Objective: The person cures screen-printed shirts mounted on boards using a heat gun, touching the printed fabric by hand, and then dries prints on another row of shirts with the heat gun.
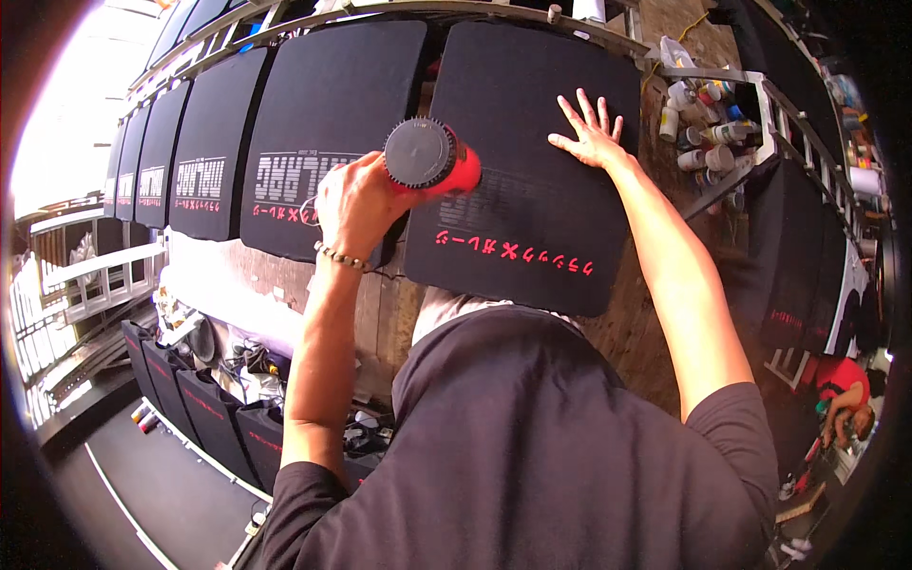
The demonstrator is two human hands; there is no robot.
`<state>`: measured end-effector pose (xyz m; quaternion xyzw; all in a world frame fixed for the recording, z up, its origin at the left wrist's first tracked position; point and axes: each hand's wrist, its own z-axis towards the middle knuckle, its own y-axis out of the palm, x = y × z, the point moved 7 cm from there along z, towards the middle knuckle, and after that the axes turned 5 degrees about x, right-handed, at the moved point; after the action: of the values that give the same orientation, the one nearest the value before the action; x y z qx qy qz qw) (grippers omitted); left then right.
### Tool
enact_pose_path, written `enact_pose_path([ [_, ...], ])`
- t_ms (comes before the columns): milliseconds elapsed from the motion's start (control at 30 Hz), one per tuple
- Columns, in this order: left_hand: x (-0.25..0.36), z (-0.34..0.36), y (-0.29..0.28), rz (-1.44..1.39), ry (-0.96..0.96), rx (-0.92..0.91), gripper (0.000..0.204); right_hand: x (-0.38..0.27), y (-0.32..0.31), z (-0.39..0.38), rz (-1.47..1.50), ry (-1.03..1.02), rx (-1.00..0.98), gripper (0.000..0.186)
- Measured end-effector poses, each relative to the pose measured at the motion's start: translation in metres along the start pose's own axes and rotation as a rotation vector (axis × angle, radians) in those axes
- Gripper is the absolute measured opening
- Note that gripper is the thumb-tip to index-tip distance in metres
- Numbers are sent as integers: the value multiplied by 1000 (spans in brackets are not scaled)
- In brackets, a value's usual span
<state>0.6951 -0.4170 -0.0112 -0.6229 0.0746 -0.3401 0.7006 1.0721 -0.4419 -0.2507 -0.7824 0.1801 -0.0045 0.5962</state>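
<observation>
My left hand [353, 201] is closed round a red heat gun [462, 173] with a round black end cap facing up. The gun is held over a flat board covered in black fabric [518, 85]. Red characters [513, 254] run along the near part of that fabric, with a faint, dark block print just beyond them, partly behind the gun. On the right side of the same fabric lies my right hand [591, 138], flat, fingers spread, holding nothing. A beaded bracelet circles my left wrist.
More black-covered boards [328, 85] with white and red prints line up to the left. A metal rail [475, 8] runs along the far side. Bottles and tubs [708, 133] crowd the right. Another person in red [844, 389] is at the far lower right.
</observation>
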Motion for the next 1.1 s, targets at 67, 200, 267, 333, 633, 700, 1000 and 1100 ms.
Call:
enact_pose_path([
  [67,-2,6,-2,11,-22,18,44,-1,0,0,8,17,-4,97],
  [200,-8,11,-8,-19,0,-56,43,-3,-2,-3,20,79,-31,96],
  [267,-15,7,-9,6,19,-95,43,-6,-5,-4,18,102,-42,95],
  [333,-27,1,-17,-47,-1,4,44,-11,-7,-4,19,128,-61,94],
  [633,-64,-21,-29,-40,-4,-42,46,-18,-10,-8,51,230,-75,92],
  [700,-61,-25,-27,-48,4,-122,47,-19,-11,-9,46,248,-83,92],
  [1000,-49,-57,-31,-79,36,-170,40,-18,-9,-9,39,257,-72,90],
  [1100,-54,-62,-39,-44,5,-112,41,-15,-8,-9,34,226,-39,89],
])
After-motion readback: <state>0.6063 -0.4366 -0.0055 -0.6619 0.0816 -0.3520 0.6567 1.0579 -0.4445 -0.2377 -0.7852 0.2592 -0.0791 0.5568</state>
